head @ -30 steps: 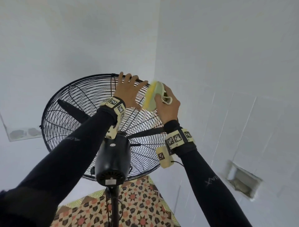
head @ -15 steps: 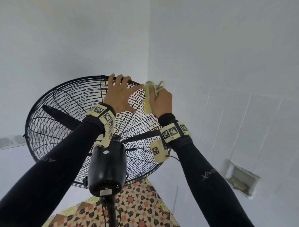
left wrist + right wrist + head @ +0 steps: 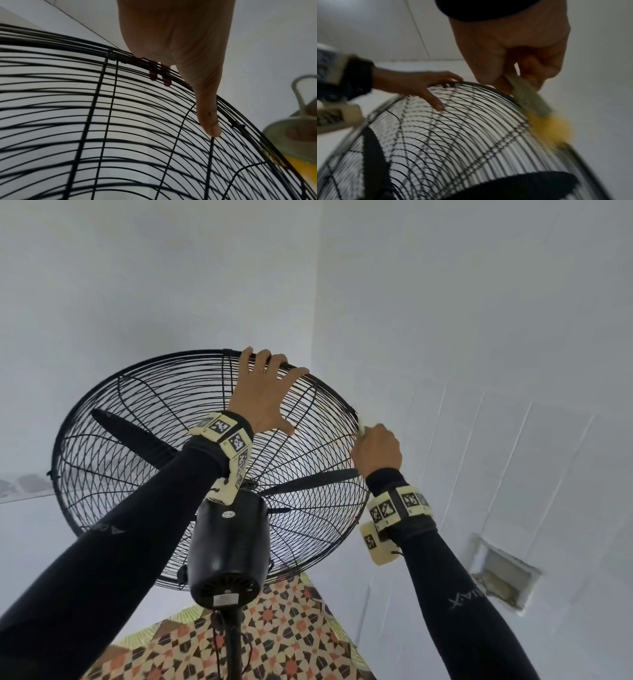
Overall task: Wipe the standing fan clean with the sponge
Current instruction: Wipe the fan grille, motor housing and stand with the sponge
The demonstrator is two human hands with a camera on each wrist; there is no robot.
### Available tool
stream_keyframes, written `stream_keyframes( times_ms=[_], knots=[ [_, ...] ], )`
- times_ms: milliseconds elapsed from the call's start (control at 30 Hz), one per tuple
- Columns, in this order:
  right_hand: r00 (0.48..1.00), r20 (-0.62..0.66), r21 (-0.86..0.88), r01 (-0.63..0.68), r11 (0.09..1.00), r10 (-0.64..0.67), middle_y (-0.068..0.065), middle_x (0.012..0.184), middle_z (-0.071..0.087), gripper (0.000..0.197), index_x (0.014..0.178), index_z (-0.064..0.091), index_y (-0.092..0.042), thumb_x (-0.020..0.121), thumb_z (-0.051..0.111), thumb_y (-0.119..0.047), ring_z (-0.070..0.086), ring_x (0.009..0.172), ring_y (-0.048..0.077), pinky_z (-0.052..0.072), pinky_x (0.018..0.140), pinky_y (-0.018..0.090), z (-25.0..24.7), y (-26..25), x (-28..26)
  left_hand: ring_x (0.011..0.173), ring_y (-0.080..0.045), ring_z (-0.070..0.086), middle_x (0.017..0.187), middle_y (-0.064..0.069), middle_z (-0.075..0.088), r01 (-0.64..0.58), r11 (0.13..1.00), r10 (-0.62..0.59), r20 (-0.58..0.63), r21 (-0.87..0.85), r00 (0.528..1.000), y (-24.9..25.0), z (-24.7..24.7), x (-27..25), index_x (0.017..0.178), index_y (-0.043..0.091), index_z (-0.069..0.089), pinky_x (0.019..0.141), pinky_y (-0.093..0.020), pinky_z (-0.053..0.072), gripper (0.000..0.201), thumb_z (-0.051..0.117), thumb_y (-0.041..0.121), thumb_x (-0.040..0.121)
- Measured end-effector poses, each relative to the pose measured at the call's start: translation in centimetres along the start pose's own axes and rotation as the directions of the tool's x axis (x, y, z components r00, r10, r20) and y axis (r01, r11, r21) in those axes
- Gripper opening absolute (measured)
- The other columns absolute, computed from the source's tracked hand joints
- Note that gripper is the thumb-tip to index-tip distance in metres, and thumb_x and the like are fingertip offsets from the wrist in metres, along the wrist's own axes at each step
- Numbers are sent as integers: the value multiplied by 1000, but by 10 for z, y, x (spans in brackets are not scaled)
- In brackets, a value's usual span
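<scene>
A black standing fan is seen from behind, with its wire cage [image 3: 144, 460] and motor housing [image 3: 229, 549]. My left hand [image 3: 265, 395] holds the cage's top rim: the fingers hook over it and the thumb lies on the rear grille [image 3: 120, 121]. My right hand [image 3: 376, 451] grips a yellow and green sponge [image 3: 530, 98] against the rim on the upper right. In the head view only a sliver of the sponge [image 3: 361, 424] shows above my fist. The left wrist view shows the sponge [image 3: 295, 143] beyond the rim.
White walls meet in a corner just behind the fan. The tiled wall on the right has a small recess [image 3: 503, 577]. Below are the fan's pole [image 3: 234, 645], a dangling cord and a patterned tile floor [image 3: 294, 628].
My right hand has swept the sponge from near the top of the cage down along the right rim. My left hand went from spread fingers to hooking over the top rim.
</scene>
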State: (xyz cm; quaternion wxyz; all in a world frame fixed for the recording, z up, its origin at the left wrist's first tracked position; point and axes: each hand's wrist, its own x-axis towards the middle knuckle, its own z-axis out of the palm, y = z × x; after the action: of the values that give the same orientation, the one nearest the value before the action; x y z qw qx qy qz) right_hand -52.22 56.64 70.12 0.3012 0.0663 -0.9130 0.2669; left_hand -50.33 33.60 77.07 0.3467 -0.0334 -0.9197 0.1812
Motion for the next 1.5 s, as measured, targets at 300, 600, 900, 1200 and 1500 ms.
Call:
stream_keyframes(
  times_ms=[300,600,900,1200,1500],
  knots=[
    [789,-372,283,598,750,-488,-1,100,74,19,112,77,-14,98,65,-20,57,74,-1,43,67,2,-18,-9,29,145,-35,30,153,-8,38,-7,999,6,-30,-41,1000,-1,2,1,154,33,31,124,-61,6,121,81,80,55],
    [819,-410,284,533,797,-402,-2,99,73,16,110,76,-17,99,66,-20,65,77,14,46,65,20,1,-4,31,144,-33,32,152,-6,42,11,992,-16,-35,-127,999,-3,0,1,151,27,34,124,-59,7,124,87,76,50],
    [880,-373,269,406,873,-294,5,102,72,20,111,75,-8,97,64,-17,67,80,26,57,69,36,34,68,8,145,-31,32,151,-4,44,44,983,-51,-31,-177,998,-5,-3,-2,148,22,35,125,-56,7,124,88,75,49],
    [805,-411,232,545,805,-427,0,107,70,24,119,74,-16,96,68,-15,62,82,18,53,71,30,23,30,26,143,-30,35,146,-3,47,45,980,-54,-40,-194,998,-3,-1,1,146,22,38,125,-54,8,122,90,72,47],
    [742,-392,194,644,740,-543,1,109,70,28,118,75,-16,99,56,-25,59,87,17,47,74,25,8,5,40,143,-30,35,146,-3,47,62,983,-66,-22,-171,998,-2,-4,0,146,22,37,125,-54,8,121,91,70,49]
  ],
)
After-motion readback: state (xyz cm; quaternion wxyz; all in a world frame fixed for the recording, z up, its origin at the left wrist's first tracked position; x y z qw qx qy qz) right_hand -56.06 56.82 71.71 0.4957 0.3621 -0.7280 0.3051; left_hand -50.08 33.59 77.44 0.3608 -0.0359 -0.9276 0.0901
